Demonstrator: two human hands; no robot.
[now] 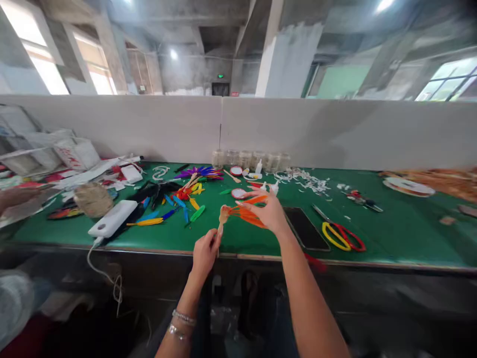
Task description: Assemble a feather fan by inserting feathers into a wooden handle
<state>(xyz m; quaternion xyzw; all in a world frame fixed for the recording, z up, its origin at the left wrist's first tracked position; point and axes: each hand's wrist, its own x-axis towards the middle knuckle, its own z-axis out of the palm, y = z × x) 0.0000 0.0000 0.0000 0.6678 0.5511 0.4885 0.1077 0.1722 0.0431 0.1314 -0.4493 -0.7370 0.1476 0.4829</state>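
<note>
My left hand (204, 253) grips a thin wooden stick (219, 236) upright near the front edge of the green table mat (238, 243). A tan tip (224, 214) at the stick's top joins a bunch of orange feathers (246, 216). These fan out to the right, and my right hand (269, 211) pinches them with spread fingers. Just right of that hand lies a black smartphone (304, 228). Loose blue, yellow and green feathers (175, 206) lie to the left of the stick.
Scissors with yellow and red handles (343, 236) lie at right. A white power bank (113, 219) trails a cable over the table edge. Glass jars (249, 160) and glue bottles (259, 167) stand along the low partition (316, 132). A co-worker's hand (18, 196) reaches in at far left.
</note>
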